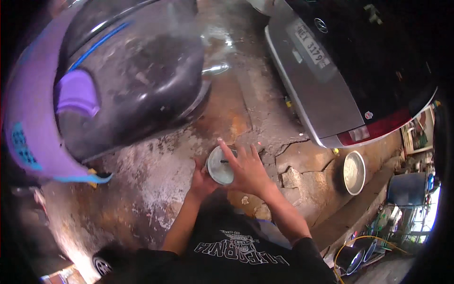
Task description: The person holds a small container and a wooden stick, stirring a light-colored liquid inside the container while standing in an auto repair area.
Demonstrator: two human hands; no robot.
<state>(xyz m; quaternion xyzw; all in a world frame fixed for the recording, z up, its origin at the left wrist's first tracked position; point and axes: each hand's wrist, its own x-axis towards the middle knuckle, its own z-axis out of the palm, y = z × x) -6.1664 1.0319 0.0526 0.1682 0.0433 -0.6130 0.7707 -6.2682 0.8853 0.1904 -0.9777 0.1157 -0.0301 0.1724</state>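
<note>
Black shirt cloth [227,267] sits closest to my head camera, along the lower edge, with two bare forearms reaching up from it. Just beyond, I have a round, pale grey-green container [219,173] at mid-view, a small dark peg at its centre. My left hand [203,182] grasps it, fingers wrapped about its left side. My right hand [247,171] has its fingers splayed and straightened over the right rim; whether its hidden thumb presses, I can't tell. Past them on the worn floor [229,106], I see a glossy dark rounded bulk [146,90] with a purple curved panel [35,90] at left, a car [307,80] at upper right and a pale round basin [354,173] below it.
</note>
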